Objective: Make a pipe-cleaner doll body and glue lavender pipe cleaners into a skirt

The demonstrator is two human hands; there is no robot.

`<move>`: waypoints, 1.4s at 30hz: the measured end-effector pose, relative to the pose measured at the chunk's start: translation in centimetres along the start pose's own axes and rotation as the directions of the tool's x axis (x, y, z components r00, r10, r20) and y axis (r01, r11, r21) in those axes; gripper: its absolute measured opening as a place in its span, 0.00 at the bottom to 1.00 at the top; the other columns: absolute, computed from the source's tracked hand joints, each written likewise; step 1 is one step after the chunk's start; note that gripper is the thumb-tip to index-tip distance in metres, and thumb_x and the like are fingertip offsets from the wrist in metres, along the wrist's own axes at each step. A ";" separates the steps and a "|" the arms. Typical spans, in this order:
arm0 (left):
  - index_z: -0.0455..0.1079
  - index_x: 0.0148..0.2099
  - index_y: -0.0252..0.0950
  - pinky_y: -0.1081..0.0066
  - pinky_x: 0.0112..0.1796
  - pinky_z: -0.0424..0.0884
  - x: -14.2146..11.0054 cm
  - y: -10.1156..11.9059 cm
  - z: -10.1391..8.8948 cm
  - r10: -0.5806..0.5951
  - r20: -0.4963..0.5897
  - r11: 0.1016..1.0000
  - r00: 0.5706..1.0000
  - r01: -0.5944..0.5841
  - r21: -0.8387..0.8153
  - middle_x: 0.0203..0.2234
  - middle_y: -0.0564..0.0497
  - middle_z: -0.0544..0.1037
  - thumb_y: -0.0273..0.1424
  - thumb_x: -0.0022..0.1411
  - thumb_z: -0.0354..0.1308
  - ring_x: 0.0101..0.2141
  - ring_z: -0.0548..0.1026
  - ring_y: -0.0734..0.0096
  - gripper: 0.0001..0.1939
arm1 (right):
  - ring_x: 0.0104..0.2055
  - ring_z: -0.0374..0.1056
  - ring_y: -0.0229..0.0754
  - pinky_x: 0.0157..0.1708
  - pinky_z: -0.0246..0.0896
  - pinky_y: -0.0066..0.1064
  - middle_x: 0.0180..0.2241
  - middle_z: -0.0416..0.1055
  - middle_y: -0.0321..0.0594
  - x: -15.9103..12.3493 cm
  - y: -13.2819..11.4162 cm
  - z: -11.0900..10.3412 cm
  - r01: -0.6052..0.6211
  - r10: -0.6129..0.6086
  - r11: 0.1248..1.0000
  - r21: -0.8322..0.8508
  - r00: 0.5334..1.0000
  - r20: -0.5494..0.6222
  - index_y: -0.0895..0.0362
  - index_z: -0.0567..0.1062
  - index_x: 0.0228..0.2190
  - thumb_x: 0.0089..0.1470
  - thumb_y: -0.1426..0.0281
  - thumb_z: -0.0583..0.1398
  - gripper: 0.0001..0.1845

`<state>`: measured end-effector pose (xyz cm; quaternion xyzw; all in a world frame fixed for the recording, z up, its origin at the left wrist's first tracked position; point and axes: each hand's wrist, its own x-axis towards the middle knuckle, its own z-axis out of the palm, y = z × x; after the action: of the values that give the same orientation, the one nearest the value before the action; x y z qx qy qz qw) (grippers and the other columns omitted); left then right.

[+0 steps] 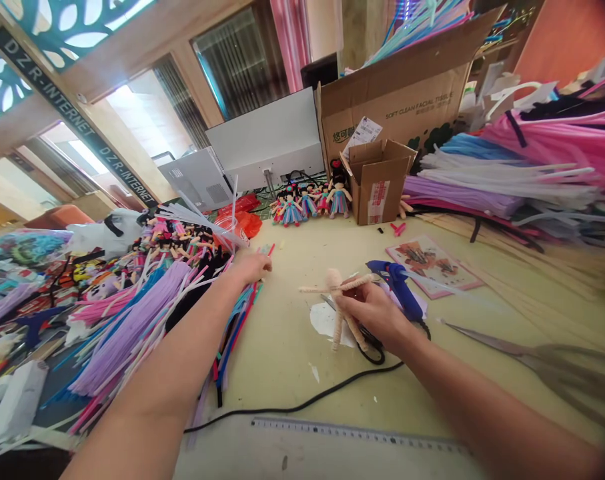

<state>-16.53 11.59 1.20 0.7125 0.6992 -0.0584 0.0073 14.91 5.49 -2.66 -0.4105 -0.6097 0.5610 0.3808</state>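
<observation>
Over table: hands curled, right pinching beige doll.

Left arm, bare, stretches forward and ends in left hand, fingers curled. Right arm, bare, angles inward from the lower right; right hand forms a pinching grip.

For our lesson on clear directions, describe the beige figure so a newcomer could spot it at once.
Find the pale tabletop and the blue glue gun on it. Just left of the gun in the picture, the right hand holds the beige figure. Unlike the colourfully dressed dolls at the back, it is plain beige, without hair or clothes.
</observation>
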 end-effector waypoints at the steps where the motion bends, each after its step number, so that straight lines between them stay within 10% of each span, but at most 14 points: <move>1: 0.78 0.38 0.42 0.73 0.43 0.66 0.0 0.3 0.2 -0.008 -0.011 1.000 1.000 0.008 -0.008 0.35 0.51 0.81 0.28 0.54 0.58 0.40 0.75 0.66 0.10 | 0.30 0.65 0.39 0.30 0.61 0.29 0.27 0.69 0.36 -0.1 -0.1 0.1 0.000 0.000 1.000 0.006 1.000 0.000 0.57 0.72 0.30 0.47 0.63 0.62 0.11; 21: 0.75 0.28 0.35 0.69 0.41 0.70 5.4 5.0 0.9 -0.162 0.006 0.976 0.987 0.161 -0.146 0.31 0.45 0.81 0.26 0.46 0.62 0.37 0.77 0.63 0.03 | 0.33 0.67 0.42 0.32 0.61 0.30 0.29 0.72 0.38 0.1 0.4 0.6 -0.074 0.075 0.991 -0.109 0.997 0.003 0.58 0.73 0.29 0.48 0.66 0.60 0.08; 30: 0.70 0.29 0.35 0.75 0.27 0.65 6.3 5.8 -8.6 -0.253 -0.279 0.871 0.926 0.093 -0.482 0.22 0.53 0.76 0.31 0.46 0.60 0.25 0.71 0.72 0.05 | 0.30 0.65 0.39 0.30 0.58 0.28 0.27 0.71 0.35 0.4 1.7 1.0 -0.037 0.035 0.992 -0.121 0.999 -0.022 0.57 0.73 0.29 0.48 0.68 0.58 0.05; 42: 0.75 0.35 0.34 0.75 0.32 0.68 17.0 18.9 -17.6 -0.126 -0.601 0.617 0.790 -0.412 -0.671 0.27 0.52 0.79 0.28 0.49 0.59 0.28 0.73 0.74 0.09 | 0.24 0.59 0.37 0.24 0.50 0.27 0.21 0.67 0.34 -0.4 1.3 1.5 -0.009 -0.016 0.985 -0.173 0.990 -0.143 0.55 0.72 0.24 0.53 0.62 0.60 0.11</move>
<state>3.91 29.73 15.71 0.6750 0.5564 0.4746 0.0981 13.83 4.58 -4.12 -0.4803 -0.6279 0.4741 0.3878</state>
